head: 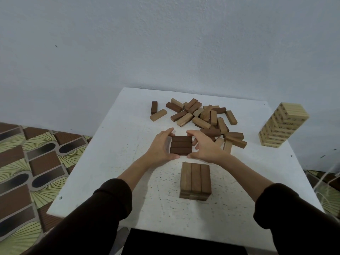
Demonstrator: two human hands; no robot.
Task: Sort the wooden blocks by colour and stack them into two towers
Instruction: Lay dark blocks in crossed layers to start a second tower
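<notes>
A low stack of dark brown blocks (181,145), three side by side on top, sits in the middle of the white table (103,162). My left hand (161,147) cups its left side and my right hand (206,146) cups its right side, thumbs at the near edge and fingers at the far edge. Closer to me stands a short tower of mid-brown blocks (195,180), apart from both hands. A loose pile of mixed dark and light blocks (204,116) lies behind the hands.
A tall pale-wood block tower (281,125) stands at the table's far right corner. One dark block (154,107) and one light block (158,115) lie apart at the pile's left. A patterned floor shows left of the table.
</notes>
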